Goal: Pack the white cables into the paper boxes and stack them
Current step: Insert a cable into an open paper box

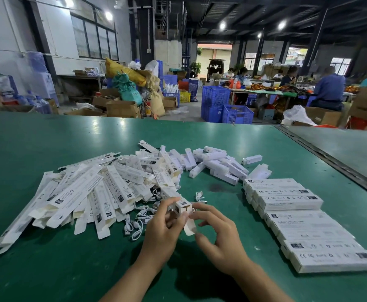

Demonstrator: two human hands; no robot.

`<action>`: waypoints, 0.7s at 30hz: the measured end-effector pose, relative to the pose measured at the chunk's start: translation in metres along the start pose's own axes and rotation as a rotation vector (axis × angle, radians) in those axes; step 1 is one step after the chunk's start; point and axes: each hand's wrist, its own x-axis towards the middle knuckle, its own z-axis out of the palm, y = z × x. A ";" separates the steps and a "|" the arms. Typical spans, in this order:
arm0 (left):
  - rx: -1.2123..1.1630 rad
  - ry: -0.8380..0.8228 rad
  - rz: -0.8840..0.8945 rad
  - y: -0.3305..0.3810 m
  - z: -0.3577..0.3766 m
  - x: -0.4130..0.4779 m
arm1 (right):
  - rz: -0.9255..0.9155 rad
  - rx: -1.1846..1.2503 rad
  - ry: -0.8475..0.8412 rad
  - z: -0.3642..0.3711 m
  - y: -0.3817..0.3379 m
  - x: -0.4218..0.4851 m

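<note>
The green surface (47, 269) stands in a factory hall, with blue crates (237, 114) well beyond the paper box (183, 207). The paper box is gripped by the curled fingers (167, 203) of the left hand (163, 234), its end flap (189, 227) pinched by the right hand (222, 243). Loose white cables (136, 223) are scattered just left of it, packed boxes (298, 214) stacked right.

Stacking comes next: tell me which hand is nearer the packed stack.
Right. Both hold one box; the right hand sits left of the stack, the left hand farther left.
</note>
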 end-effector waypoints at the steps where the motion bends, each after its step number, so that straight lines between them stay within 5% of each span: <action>1: -0.004 0.001 0.004 0.000 0.000 0.000 | -0.004 -0.009 -0.022 -0.001 0.001 0.000; 21: -0.024 -0.076 0.024 -0.003 0.000 0.002 | -0.092 -0.143 0.187 0.007 0.011 0.004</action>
